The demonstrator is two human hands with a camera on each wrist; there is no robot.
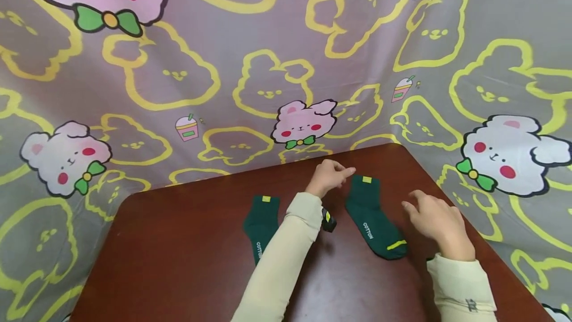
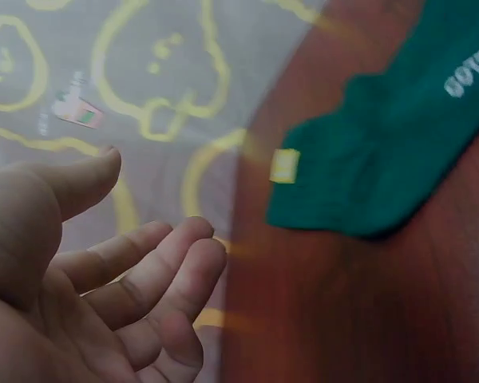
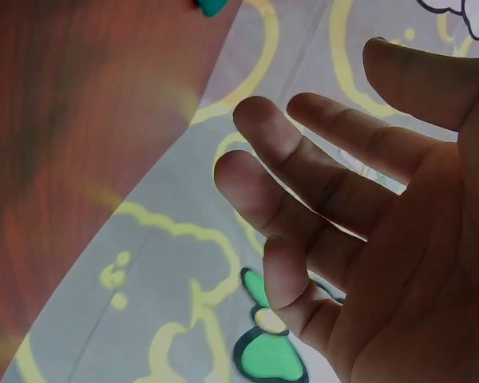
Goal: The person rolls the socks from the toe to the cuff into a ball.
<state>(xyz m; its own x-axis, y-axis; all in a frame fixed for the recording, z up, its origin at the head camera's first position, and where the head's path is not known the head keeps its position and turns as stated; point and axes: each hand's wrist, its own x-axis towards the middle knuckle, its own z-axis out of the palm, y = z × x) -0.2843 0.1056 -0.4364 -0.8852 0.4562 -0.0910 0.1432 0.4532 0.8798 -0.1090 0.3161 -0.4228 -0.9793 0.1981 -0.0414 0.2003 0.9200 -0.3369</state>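
Note:
Two dark green socks lie flat and apart on the brown table, each with a yellow tag at its cuff and white COTTON lettering. The right sock (image 1: 370, 217) has its cuff just beside my left hand (image 1: 328, 177), which holds nothing; in the left wrist view the fingers are loosely bent, clear of a green sock (image 2: 359, 159). My left sleeve covers the toe of the left sock (image 1: 262, 217). Right of the right sock hovers my right hand (image 1: 435, 217), fingers relaxed and nothing in them, as the right wrist view also shows.
A reddish-brown table (image 1: 170, 242) stands against a grey cloth (image 1: 223, 63) printed with yellow outlines and white rabbits, hanging at the back and sides. A small black item with a yellow mark (image 1: 328, 219) shows by the left cuff, perhaps worn on the wrist.

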